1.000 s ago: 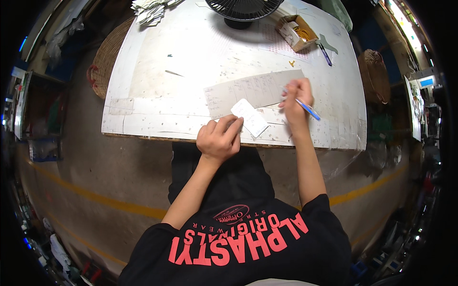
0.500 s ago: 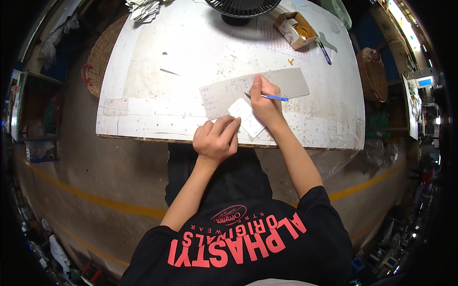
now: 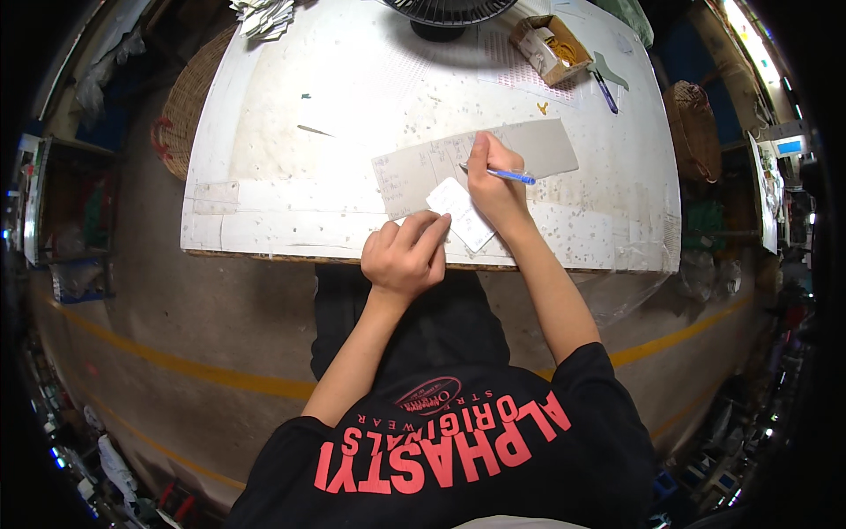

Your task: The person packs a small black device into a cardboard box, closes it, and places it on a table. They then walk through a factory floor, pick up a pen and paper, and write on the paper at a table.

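My right hand [image 3: 499, 189] is closed round a blue pen [image 3: 511, 175], its tip at a long strip of grey cardboard [image 3: 551, 148] with handwriting and ruled lines. Under the edge of that hand lies a small white paper slip [image 3: 470, 227] with faint writing, set slantwise over the cardboard's near side. My left hand [image 3: 405, 256] rests at the table's near edge, fingers curled, gripping the slip's left corner between thumb and forefinger. Its other fingers are bent under and partly hidden.
On the white table [image 3: 264, 167] stand a black fan [image 3: 441, 26] and a small carton [image 3: 551, 53] holding yellow bands. Another pen [image 3: 605, 92] lies near the carton. A paper stack [image 3: 263, 18] sits far left. Wicker baskets [image 3: 187, 115] flank the table.
The whole view has shifted slightly. Against the cardboard, the pen tip and my right hand have barely moved; my left hand keeps its grip on the slip.
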`<state>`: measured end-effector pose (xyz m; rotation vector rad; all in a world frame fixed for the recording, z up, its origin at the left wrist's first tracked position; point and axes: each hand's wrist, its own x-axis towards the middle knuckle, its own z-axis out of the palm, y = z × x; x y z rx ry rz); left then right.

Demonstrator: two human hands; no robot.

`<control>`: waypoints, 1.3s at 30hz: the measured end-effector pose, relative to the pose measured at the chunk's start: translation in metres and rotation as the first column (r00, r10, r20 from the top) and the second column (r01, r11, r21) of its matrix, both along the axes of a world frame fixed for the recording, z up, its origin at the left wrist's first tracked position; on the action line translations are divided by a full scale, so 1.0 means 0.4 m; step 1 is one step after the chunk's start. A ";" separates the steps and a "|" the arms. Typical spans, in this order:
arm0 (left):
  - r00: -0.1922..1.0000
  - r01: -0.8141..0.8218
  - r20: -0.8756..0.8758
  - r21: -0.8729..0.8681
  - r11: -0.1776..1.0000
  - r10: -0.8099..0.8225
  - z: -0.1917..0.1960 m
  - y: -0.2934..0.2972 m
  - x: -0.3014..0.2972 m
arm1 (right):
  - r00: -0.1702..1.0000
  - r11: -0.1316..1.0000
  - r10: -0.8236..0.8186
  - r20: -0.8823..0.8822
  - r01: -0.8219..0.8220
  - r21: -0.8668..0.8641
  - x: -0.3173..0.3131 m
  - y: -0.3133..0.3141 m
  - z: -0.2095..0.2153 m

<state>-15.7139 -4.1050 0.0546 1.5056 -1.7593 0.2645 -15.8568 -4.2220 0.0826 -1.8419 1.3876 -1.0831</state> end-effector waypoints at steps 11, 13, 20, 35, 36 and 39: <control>1.000 -0.002 -0.009 -0.029 1.000 0.002 0.000 -0.002 0.000 | 0.587 0.973 -0.224 0.778 0.091 0.212 -0.091 -0.012 0.015; 1.000 -0.001 -0.009 -0.028 1.000 0.001 0.002 0.000 -0.002 | 0.570 0.938 -0.341 0.748 0.155 0.310 -0.135 -0.013 0.051; 0.998 0.018 -0.060 -0.065 0.998 -0.022 0.004 -0.003 -0.001 | 0.666 0.899 -0.438 0.603 0.307 0.313 -0.247 0.009 0.013; 0.996 0.042 -0.072 -0.046 0.998 -0.045 0.013 0.010 0.001 | 0.654 0.939 -0.345 0.673 0.244 0.244 -0.250 0.012 -0.007; 0.997 0.038 -0.071 -0.047 0.998 -0.041 0.012 0.011 0.004 | 0.665 0.938 -0.346 0.662 0.249 0.241 -0.243 0.010 -0.004; 0.997 0.039 -0.072 -0.050 0.998 -0.043 0.014 0.016 0.006 | 0.623 0.927 -0.368 0.690 0.300 0.223 -0.234 0.014 -0.005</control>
